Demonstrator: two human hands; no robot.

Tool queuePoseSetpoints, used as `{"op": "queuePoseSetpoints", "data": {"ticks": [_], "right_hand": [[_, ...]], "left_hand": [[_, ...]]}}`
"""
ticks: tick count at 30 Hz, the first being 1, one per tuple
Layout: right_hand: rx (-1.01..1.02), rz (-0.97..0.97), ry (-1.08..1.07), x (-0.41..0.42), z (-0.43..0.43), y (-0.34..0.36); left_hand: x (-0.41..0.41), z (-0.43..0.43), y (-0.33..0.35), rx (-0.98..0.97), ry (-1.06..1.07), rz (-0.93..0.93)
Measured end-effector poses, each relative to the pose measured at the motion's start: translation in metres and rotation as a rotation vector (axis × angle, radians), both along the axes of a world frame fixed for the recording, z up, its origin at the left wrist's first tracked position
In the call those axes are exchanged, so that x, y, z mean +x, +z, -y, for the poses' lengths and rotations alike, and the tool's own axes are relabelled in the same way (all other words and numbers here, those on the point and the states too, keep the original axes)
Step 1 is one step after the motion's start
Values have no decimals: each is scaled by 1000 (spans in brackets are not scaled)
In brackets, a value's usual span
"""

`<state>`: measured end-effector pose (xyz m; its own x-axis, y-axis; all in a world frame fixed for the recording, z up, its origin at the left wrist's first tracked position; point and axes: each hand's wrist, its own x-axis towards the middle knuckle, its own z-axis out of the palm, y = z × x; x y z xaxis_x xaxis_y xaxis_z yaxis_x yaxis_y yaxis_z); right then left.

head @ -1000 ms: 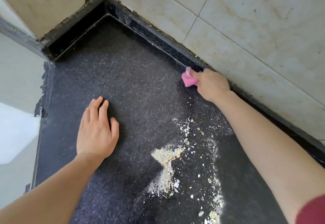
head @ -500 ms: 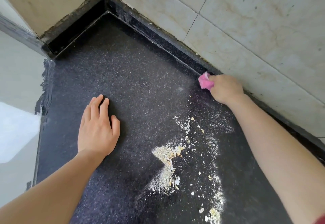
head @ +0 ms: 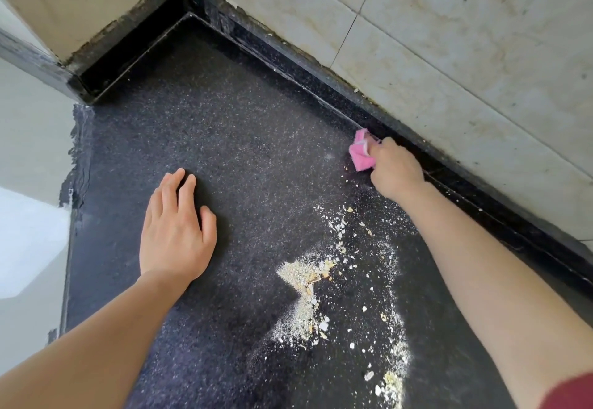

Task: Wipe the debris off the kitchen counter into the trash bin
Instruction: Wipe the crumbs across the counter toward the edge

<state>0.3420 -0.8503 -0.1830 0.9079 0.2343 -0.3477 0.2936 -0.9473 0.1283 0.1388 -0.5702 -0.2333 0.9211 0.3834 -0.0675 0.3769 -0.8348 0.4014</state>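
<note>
Gripping pink cloth in right hand beyond debris, seemingly mid-wipe; resting left hand flat-fingered beside debris. Next probably needing pull through debris.

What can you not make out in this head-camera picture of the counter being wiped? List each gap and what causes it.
1. Trash bin: nowhere in the head view, so its place is unknown.
2. Cloth: mostly hidden inside the right hand; its full size is unclear.
3. Debris: runs off the bottom edge of the head view.
4. Counter under the left hand: covered by the palm.
</note>
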Motion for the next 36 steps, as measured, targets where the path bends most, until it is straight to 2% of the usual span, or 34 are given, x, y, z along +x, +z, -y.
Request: {"op": "queuePoseSetpoints", "data": {"ticks": [3, 5, 7, 8, 10, 13, 16, 19, 21, 24, 25, 27, 29, 31, 36], "right_hand": [[75, -99, 137, -36, -1, 7], [75, -294, 200, -54, 6, 17], [141, -487, 151, -57, 10, 33], [198, -514, 92, -52, 9, 39], [281, -388, 7, -31, 4, 42], [230, -171, -30, -6, -12, 25], [163, -129, -9, -26, -29, 6], [220, -215, 138, -73, -33, 6], [246, -348, 205, -101, -27, 13], [341, -541, 173, -123, -13, 30], [402, -526, 127, -124, -7, 35], [474, -356, 41, -112, 5, 42], [458, -162, -20, -94, 21, 46], [406, -50, -82, -78, 37, 47], [408, 50, -356, -81, 87, 31]], "left_hand": [[0, -1, 0, -3, 4, -4], [-1, 0, 1, -5, 4, -6], [-1, 0, 1, -10, 5, -3], [-1, 1, 2, -11, 6, -2], [0, 0, 1, -9, 2, 4], [0, -1, 0, -8, 1, 4], [-1, -1, 0, -9, -1, 7], [-1, -1, 0, -13, -4, 7], [-2, 0, 0, -16, -12, -3], [-4, 2, 1, -18, 5, -10], [-2, 3, 2, -34, 25, 1], [6, 11, 4, -65, 19, 59], [20, 29, 6, -65, -79, 102], [39, 54, 7, -77, -170, 117], [82, 97, 1, -39, -377, 55]]}}
